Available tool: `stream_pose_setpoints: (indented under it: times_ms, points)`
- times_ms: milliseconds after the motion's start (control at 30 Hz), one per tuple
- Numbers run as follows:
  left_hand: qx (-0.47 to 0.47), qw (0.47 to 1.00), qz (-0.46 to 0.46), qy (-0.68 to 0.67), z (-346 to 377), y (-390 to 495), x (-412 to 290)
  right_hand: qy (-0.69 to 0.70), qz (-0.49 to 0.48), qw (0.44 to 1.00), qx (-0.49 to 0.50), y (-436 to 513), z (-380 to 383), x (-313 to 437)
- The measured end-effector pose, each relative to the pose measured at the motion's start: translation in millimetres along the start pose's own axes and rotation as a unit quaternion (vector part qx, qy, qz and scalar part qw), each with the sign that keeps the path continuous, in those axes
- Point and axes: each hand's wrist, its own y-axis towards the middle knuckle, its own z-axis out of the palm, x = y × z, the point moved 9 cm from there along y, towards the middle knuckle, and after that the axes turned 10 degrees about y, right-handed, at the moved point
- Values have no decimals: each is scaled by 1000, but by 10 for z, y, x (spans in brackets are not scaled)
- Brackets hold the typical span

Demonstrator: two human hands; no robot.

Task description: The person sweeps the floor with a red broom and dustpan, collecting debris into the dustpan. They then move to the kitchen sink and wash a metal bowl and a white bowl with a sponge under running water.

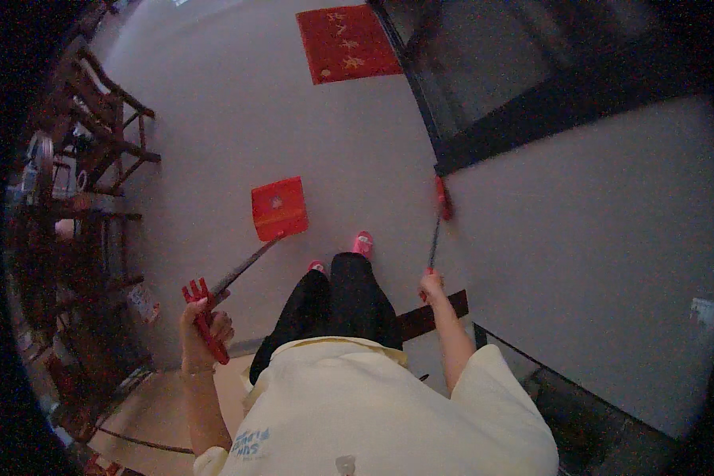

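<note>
My left hand (205,327) is closed around the red toothed handle end of a long-handled dustpan (279,208). Its grey pole slants up to the red pan, which lies on the pale floor ahead of my feet and to the left. In my right hand (431,287) is the grey pole of a broom (444,199) with a red head. The blurred broom head is at the floor, close to the corner of a dark door frame (476,146). My pink shoes (363,244) stand between the two tools.
A red doormat (351,44) with yellow writing lies farther ahead, against the dark threshold. Dark wooden chairs (119,119) and other furniture line the left side. A dark red strip (432,315) is beside my right forearm, and a dark-framed glass panel (595,410) is at lower right.
</note>
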Motion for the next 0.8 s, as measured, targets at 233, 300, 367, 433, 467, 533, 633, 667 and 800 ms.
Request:
stream_pose_setpoints:
  times_ms: [233,300,367,433,467,533,633,667,800]
  points:
    - [-46,998,-10,-31,-300,-101,50,-183,-76,976,86,-553,751,-201]
    - [-42,998,-34,-45,-359,-59,121,-209,-112,966,103,-750,709,-363]
    - [-41,999,-27,-16,-436,-16,171,-208,-115,965,113,-970,555,-575]
    - [-59,998,-34,3,-558,-8,259,-185,-267,939,118,-1302,446,-485]
    - [-68,997,-42,4,-629,-15,334,-192,-281,932,120,-1368,345,-475]
    - [-85,995,-47,7,-727,-59,448,-162,-187,963,112,-1424,67,-603]
    - [-96,995,-34,-3,-806,-144,517,-206,-164,956,129,-1473,-112,-485]
    - [-87,996,-28,-4,-811,-180,527,-224,-149,955,122,-1452,-124,-459]
    - [-81,996,6,-22,-823,-515,662,-265,-323,899,129,-1333,245,67]
